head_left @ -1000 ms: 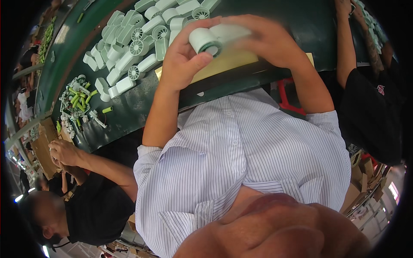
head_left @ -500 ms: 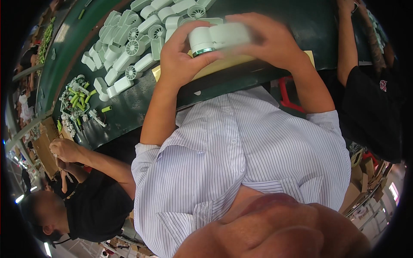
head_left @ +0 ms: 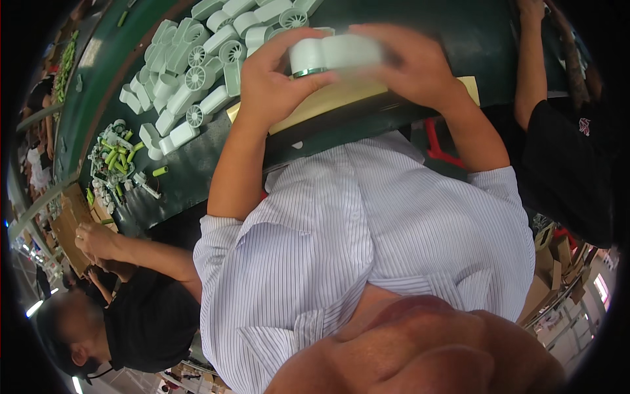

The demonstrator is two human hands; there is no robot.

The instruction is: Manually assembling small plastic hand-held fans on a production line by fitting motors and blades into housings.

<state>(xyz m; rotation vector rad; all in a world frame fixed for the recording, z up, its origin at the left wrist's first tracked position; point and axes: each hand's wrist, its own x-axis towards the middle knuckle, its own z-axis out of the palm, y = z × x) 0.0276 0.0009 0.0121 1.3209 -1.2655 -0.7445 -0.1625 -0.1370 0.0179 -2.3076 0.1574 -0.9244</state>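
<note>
Between my two hands is a pale green plastic fan housing [head_left: 335, 52], with a round end and a shiny green band at its lower left. My left hand [head_left: 275, 79] grips the round end, thumb below and fingers over the top. At the other end, my right hand [head_left: 413, 65] is closed round the housing; its fingertips are blurred. A yellow board [head_left: 335, 105] lies at the table edge beneath my hands. Left of my left hand is a pile of similar pale green housings [head_left: 190, 72], several with round spoked grilles.
The dark green table [head_left: 472, 33] runs across the top. At its left lie green cylindrical cells with small white parts [head_left: 118, 157]. A co-worker in black [head_left: 151, 315] sits at my left; another person's arm [head_left: 533, 72] is at my right. A red stool [head_left: 440, 144] shows below.
My hands keep hold of the housing, which tilts slightly. The view shifts a little, and the co-worker's hands on the left move slightly.
</note>
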